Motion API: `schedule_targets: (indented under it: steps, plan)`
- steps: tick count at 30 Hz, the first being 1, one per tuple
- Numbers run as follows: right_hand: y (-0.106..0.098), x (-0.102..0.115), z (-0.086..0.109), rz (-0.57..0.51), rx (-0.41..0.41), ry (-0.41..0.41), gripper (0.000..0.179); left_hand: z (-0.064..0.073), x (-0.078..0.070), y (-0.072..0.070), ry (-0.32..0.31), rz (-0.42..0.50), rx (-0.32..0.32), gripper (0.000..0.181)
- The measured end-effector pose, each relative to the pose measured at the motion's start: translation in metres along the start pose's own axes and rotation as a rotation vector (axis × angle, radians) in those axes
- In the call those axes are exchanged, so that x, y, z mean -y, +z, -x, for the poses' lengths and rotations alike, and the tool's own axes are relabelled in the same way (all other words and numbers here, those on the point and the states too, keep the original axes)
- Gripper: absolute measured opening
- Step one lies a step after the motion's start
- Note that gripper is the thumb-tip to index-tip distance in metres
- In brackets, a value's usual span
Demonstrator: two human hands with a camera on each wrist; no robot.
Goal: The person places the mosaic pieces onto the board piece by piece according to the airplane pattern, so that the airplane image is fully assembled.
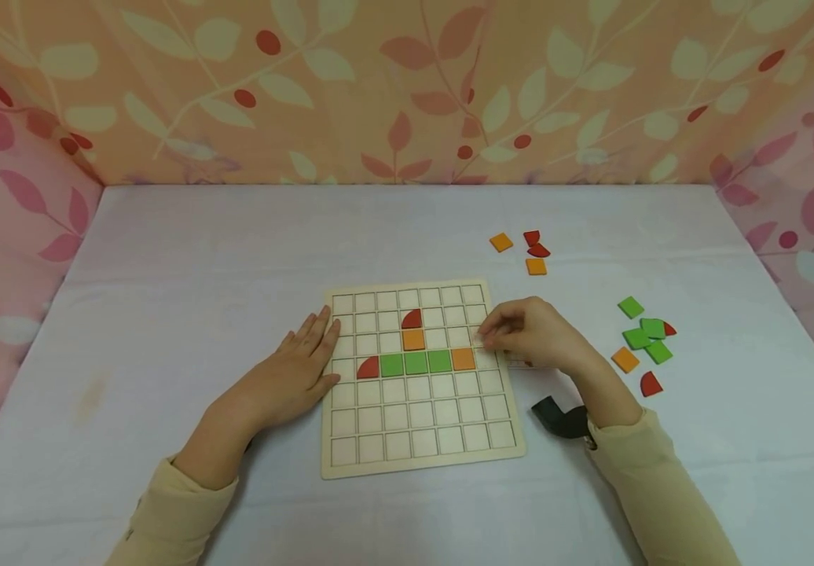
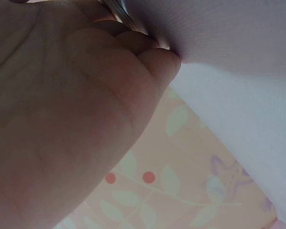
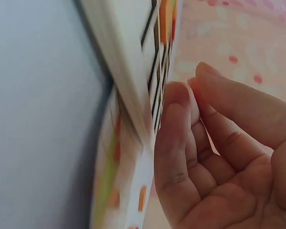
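A wooden grid board [image 1: 407,465] lies in front of me. On it, a row holds a red quarter-circle tile [image 1: 368,367], three green square tiles [image 1: 416,362] and an orange square tile [image 1: 463,358]. Above the middle green tile sit another orange tile [image 1: 413,339] and a red quarter-circle [image 1: 412,318]. My left hand [image 1: 292,376] rests at the board's left edge, fingers extended onto the rim. My right hand [image 1: 536,336] hovers at the right edge, fingers loosely bent, fingertips over the outer column; no tile shows between its fingers [image 3: 174,129].
At the back right lie loose orange squares [image 1: 537,266] and red quarter-circles [image 1: 532,237]. Farther right are several green squares [image 1: 631,306], an orange square [image 1: 625,360] and red pieces [image 1: 650,384]. A printed sheet [image 3: 133,191] shows under the board. Floral cloth [image 1: 350,94] stands behind.
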State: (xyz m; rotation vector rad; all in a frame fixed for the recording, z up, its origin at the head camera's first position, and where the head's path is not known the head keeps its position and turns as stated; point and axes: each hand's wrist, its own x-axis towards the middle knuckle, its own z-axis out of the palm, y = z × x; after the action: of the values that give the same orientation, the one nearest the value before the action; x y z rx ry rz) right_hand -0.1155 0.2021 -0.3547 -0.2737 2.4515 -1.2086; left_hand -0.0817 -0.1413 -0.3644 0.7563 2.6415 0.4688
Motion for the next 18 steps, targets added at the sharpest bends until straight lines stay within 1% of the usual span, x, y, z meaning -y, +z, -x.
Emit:
schedule_targets:
  steps: [6,13,18]
  plan:
    - [-0.02,-0.01,0.0,-0.027,-0.095,0.027,0.013,0.001,0.0,0.0,-0.003,-0.002,-0.001,0.067]
    - [-0.044,-0.024,-0.004,0.005,-0.221,0.094,0.021,0.002,-0.001,-0.001,-0.004,-0.001,0.003,0.066]
    - [-0.061,-0.034,-0.01,0.003,-0.283,0.12,0.028,0.001,0.0,0.0,-0.003,0.002,0.002,0.067]
